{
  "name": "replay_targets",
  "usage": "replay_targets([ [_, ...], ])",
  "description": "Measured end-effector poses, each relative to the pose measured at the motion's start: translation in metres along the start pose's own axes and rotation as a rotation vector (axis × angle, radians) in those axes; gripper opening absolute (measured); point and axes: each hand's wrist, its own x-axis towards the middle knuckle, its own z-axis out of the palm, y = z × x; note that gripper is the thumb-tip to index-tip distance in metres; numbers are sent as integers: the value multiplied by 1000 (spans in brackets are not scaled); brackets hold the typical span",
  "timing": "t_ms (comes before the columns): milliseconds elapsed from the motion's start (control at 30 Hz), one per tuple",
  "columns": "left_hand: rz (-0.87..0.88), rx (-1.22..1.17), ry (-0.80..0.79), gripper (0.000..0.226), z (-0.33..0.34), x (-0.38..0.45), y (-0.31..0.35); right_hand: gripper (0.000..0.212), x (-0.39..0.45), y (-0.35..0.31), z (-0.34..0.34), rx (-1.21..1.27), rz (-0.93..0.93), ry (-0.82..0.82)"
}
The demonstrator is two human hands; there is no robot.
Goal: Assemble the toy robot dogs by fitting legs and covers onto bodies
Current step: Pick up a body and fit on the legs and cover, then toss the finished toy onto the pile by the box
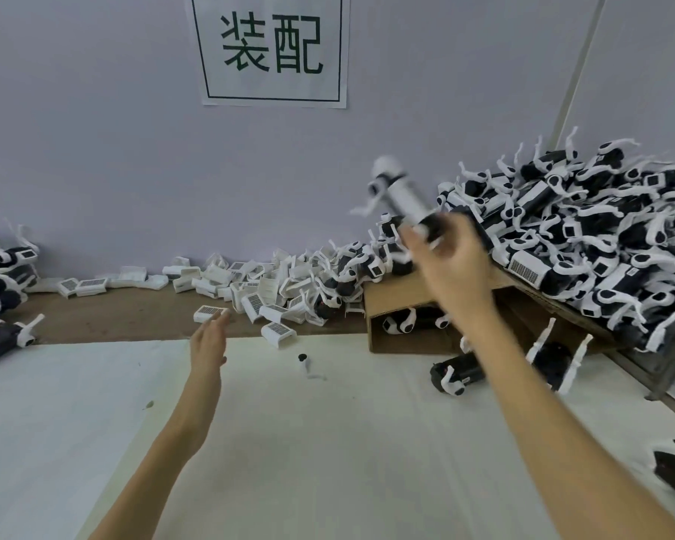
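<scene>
Right hand (pixel 451 263) grips a toy dog (pixel 404 200), long axis up-left, beside the finished heap (pixel 585 228); left hand (pixel 208 346), fingers straight and empty, nearest the loose cover (pixel 210 312).

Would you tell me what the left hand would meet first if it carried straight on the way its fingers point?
Most likely the single white cover lying just beyond the left hand, whose straight fingers point at it. Depth is hard to judge, so the hand may be above it rather than level with it.
</scene>
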Motion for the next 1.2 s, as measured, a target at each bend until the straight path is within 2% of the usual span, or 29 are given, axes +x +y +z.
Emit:
replay_targets([
  [67, -20, 89, -65, 95, -2, -2, -10, 94, 43, 4, -33, -61, 75, 99],
  [133, -39, 137, -124, 88, -2, -3, -16, 124, 66, 13, -54, -186, 227, 63],
  [167, -36, 168, -153, 78, 0, -3, -19, 128, 67, 17, -58, -281, 276, 30],
  [233, -28, 227, -207, 60, 5, -4, -22, 120, 49, 26, -49, -412, 267, -24],
  [333, 17, 307, -260, 51, 11, -6, -27, 99, -8, 34, -8, -403, 34, -91],
  [400, 81, 402, -281, 43, 15, -8, -28, 82, -48, 38, 27, -372, -67, -190],
  [500, 191, 621, -259, 22, 16, -8, -32, 60, -101, 39, 82, -285, -89, -451],
  [567, 254, 756, -232, 19, 14, -9, -35, 50, -124, 38, 113, -276, -87, -596],
  [633, 247, 844, -178, 21, 11, -9, -36, 46, -136, 36, 138, -297, -87, -668],
  [733, 159, 919, -51, 25, -4, 3, -39, 49, -143, 35, 162, -334, -45, -684],
  [867, 29, 1021, 149, 27, -48, 42, -36, 54, -149, 39, 173, -333, -83, -621],
  [1067, -222, 1571, 300, 45, -163, 108, -19, 51, -154, 46, 177, -367, -98, -620],
  [1200, -452, 1758, 346, 62, -240, 128, -21, 50, -154, 48, 180, -407, -145, -617],
])
